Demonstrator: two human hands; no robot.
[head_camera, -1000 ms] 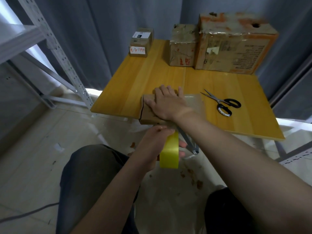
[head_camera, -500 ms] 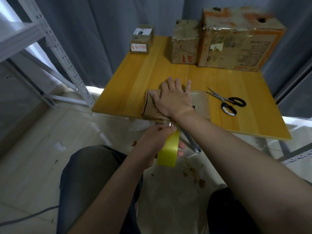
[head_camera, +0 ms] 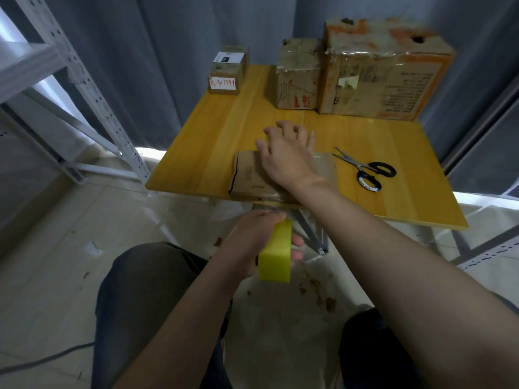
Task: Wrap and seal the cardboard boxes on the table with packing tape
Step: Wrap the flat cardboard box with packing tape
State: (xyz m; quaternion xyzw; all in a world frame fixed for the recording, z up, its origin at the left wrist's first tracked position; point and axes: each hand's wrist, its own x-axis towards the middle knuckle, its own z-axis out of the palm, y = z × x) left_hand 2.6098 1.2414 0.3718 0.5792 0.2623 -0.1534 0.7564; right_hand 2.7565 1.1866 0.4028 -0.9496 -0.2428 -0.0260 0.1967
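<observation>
Back from the fingers (head_camera: pixel 283 127), both forearms (head_camera: pixel 393 262) are bare as far as they show. Nearer than the fingers, dark grey trousers (head_camera: pixel 146 290) cover both thighs, the cloth faintly creased.

**Left hand** (head_camera: pixel 252 242): held below the near tabletop edge. Its fingers (head_camera: pixel 297 243) are curled round a yellow tape roll (head_camera: pixel 275 255). The bare forearm rises from the lower left.

**Right hand** (head_camera: pixel 289 157): palm down, fingers (head_camera: pixel 302 133) spread, resting on a flat cardboard box (head_camera: pixel 250 175). The bare forearm reaches in from the lower right, passing above the left hand.
</observation>
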